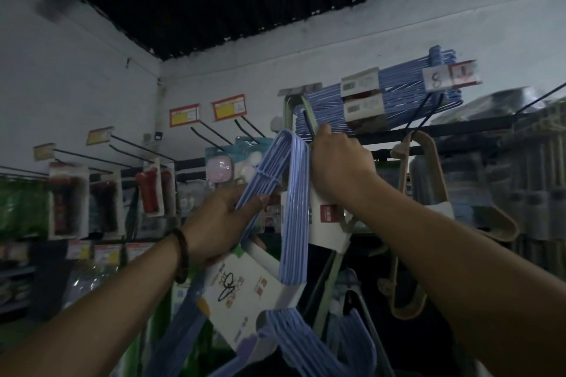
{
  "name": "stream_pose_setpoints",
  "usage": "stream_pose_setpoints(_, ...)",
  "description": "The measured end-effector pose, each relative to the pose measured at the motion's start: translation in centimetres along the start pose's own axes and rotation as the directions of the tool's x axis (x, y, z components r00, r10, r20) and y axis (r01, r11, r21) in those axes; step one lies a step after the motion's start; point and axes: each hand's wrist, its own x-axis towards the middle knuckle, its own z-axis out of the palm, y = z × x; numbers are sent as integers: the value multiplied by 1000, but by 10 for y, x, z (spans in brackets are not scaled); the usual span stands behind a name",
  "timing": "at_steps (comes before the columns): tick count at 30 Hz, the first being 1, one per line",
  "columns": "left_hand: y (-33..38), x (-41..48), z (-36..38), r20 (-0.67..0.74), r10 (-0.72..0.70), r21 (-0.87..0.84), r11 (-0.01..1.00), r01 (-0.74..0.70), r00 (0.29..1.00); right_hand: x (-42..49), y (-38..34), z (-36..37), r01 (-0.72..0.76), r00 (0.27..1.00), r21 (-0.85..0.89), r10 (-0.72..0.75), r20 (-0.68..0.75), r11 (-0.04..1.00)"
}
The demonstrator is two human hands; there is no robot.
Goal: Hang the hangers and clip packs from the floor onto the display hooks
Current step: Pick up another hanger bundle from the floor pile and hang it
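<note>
Head view, dim shop. Left hand (226, 217) at centre frame, fingers and thumb wrapped round a banded bundle of light-blue plastic hangers (294, 193), its peak just beside a black wire display hook (307, 122). Right hand (340, 162) is raised just right of the peak, fingers curled; what they hold is hidden.

Right hand (340, 162) covering its own grip, price tags (184, 115) unreadable, blue hangers (294, 208) cropped below.
</note>
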Motion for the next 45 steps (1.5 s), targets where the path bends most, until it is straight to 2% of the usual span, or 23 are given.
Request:
stream_pose_setpoints(4, 2, 5, 2, -25, 38, 52, 998, -36, 999, 12, 0, 17, -70, 993, 32, 67, 98, 997)
stream_pose_setpoints(7, -1, 4, 1, -42, -9, 76, 997, 12, 999, 27, 0, 38, -118, 985, 80, 107, 134, 990)
stream_pose_setpoints(10, -9, 3, -2, -63, -48, 140, 989, 57, 997, 35, 9, 64, -138, 970, 44, 126, 208, 989)
stream_pose_setpoints(13, -13, 0, -2, -52, -98, 109, 989, 103, 994, 35, 23, 93, -94, 952, -95, 117, 283, 991)
stream_pose_setpoints(17, -14, -4, 6, -53, -127, 110, 985, 132, 991, 43, 46, 106, -109, 908, -88, 135, 396, 990)
stream_pose_setpoints(20, -6, -9, 15, -57, -157, 27, 987, 159, 986, 47, 57, 92, 36, 886, -135, 30, 462, 990)
stream_pose_setpoints(23, 9, -18, 23, -98, -156, 20, 987, 158, 983, 28, 45, 34, 62, 895, -19, -47, 443, 998)
stream_pose_setpoints(26, 28, -35, 28, -152, -160, -28, 987, 157, 975, 0, 38, -27, -130, 915, 282, 6, 403, 951)
stream_pose_setpoints(28, 44, -49, 32, -156, -163, -67, 986, 154, 974, -29, 31, -69, -235, 884, 413, 16, 468, 880)
stream_pose_setpoints(30, 61, -63, 41, -155, -189, -127, 977, 170, 970, -61, 22, -111, -290, 822, 423, -3, 569, 858)
stream_pose_setpoints(32, 75, -76, 54, -123, -208, -211, 961, 179, 970, -92, 17, -144, -236, 763, 327, -33, 645, 915)
stream_pose_setpoints(35, 99, -91, 80, -63, -178, -289, 945, 153, 982, -138, 16, -171, -31, 721, 64, -21, 693, 997)
stream_pose_setpoints(40, 170, -109, 144, 20, -157, -436, 887, 150, 987, -183, 66, -201, -28, 783, -287, 199, 590, 958)
stream_pose_setpoints(45, 254, -127, 205, 53, -69, -476, 875, 86, 996, -222, 130, -269, -169, 860, -365, 318, 399, 916)
